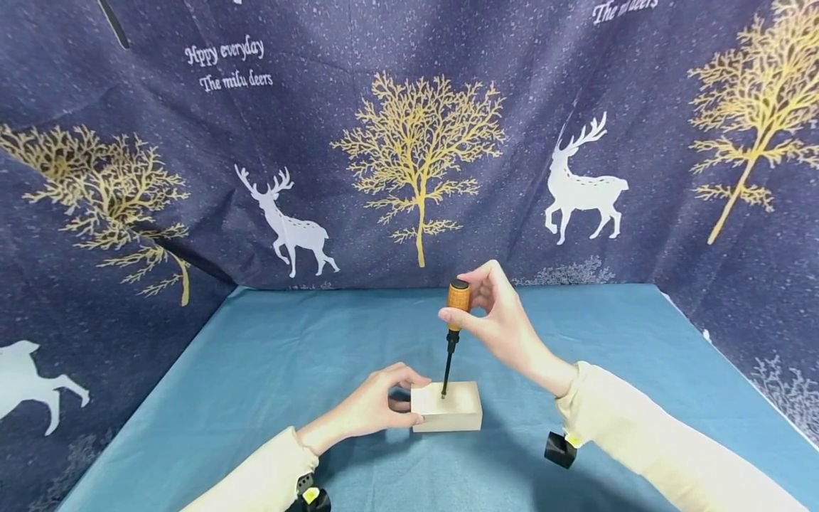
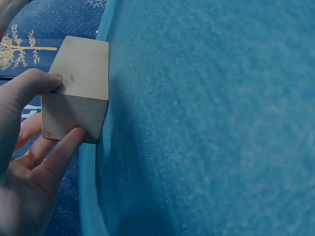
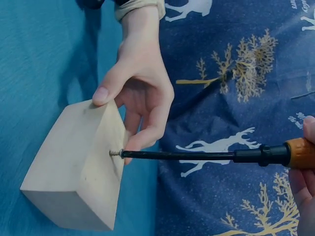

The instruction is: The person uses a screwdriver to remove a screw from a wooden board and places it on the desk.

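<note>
A pale wooden block lies on the blue cloth, and my left hand grips its left end between thumb and fingers. Above the block my right hand holds a screwdriver by its orange-brown handle, thumb on one side and fingers on the other. The black shaft points down, slightly tilted, at the block's top face. In the right wrist view a screw stands partly out of the wood, and the screwdriver's tip meets its head. The left wrist view shows the thumb and fingertips touching the block.
Blue cloth covers the table. Behind it hangs a dark blue backdrop printed with white deer and golden trees. A small black box is by the right sleeve, and another dark device is by the left sleeve.
</note>
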Demonstrator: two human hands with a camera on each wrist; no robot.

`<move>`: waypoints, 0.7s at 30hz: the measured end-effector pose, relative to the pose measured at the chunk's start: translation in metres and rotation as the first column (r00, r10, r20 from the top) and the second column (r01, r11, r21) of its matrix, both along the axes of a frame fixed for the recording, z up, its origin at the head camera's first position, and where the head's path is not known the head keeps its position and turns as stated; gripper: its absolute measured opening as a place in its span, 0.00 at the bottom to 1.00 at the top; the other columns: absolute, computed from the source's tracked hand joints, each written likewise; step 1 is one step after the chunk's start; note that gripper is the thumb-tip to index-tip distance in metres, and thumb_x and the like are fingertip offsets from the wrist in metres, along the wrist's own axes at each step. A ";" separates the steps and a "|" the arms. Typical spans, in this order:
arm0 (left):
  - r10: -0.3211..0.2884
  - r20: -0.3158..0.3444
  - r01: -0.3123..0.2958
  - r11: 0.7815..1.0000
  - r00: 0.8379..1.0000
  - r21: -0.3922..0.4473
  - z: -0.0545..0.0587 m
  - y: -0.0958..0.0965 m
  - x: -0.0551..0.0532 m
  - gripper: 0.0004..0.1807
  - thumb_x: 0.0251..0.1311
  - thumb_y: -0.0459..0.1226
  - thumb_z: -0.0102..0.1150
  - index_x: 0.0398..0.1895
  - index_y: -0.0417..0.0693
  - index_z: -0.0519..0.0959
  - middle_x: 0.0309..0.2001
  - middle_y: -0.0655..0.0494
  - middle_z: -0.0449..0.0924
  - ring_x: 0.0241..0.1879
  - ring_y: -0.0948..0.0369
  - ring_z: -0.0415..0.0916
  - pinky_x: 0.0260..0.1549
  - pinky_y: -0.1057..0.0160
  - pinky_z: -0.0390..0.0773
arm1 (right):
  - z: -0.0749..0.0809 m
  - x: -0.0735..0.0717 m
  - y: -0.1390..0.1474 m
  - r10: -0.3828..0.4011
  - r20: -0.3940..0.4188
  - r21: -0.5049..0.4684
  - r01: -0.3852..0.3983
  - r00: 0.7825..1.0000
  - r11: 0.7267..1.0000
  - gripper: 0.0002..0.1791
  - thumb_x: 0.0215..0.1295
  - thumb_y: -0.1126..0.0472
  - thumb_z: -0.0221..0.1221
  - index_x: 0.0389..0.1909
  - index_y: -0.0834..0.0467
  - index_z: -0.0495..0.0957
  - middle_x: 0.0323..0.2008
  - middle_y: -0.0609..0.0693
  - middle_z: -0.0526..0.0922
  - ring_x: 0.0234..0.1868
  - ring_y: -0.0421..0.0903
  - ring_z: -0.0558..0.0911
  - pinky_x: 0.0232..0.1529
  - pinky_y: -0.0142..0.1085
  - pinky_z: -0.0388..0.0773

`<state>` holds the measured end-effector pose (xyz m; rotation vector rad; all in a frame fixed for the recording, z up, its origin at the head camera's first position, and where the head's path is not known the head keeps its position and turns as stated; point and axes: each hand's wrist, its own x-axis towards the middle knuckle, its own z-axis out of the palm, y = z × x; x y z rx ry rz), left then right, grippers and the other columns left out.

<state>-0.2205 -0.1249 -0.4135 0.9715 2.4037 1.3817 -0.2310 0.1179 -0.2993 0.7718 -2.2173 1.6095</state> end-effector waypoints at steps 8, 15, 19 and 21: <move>0.008 0.004 -0.008 1.000 1.000 0.005 -0.001 0.000 0.000 0.21 0.54 0.37 0.73 0.52 0.52 0.79 0.54 0.50 0.76 0.51 0.58 0.76 0.43 0.70 0.84 | 0.004 0.000 0.001 0.090 -0.010 -0.016 -0.090 0.996 0.996 0.21 0.56 0.71 0.68 0.46 0.65 0.68 0.52 0.64 0.81 0.39 0.35 0.83 0.45 0.32 0.83; -0.013 -0.007 0.013 1.000 1.000 0.003 0.000 -0.001 -0.002 0.21 0.54 0.37 0.72 0.52 0.52 0.79 0.54 0.50 0.77 0.51 0.59 0.74 0.43 0.70 0.84 | 0.006 -0.006 0.008 0.278 0.031 -0.043 -0.276 0.960 0.960 0.21 0.62 0.68 0.65 0.56 0.62 0.73 0.52 0.54 0.85 0.47 0.42 0.86 0.48 0.37 0.85; -0.014 -0.002 0.014 1.000 1.000 0.005 0.000 -0.001 -0.002 0.21 0.54 0.36 0.72 0.53 0.52 0.79 0.54 0.50 0.76 0.51 0.59 0.74 0.43 0.70 0.84 | 0.006 -0.013 0.011 0.425 0.008 -0.034 -0.425 0.905 0.905 0.22 0.68 0.69 0.58 0.62 0.60 0.70 0.52 0.56 0.84 0.53 0.49 0.85 0.52 0.40 0.84; -0.013 -0.002 0.013 1.000 1.000 0.007 0.000 -0.001 -0.001 0.21 0.54 0.36 0.72 0.52 0.51 0.79 0.54 0.50 0.76 0.51 0.60 0.74 0.43 0.70 0.84 | 0.005 -0.015 0.012 0.466 -0.007 -0.034 -0.466 0.885 0.884 0.21 0.70 0.71 0.55 0.63 0.61 0.67 0.53 0.63 0.81 0.54 0.51 0.84 0.54 0.42 0.84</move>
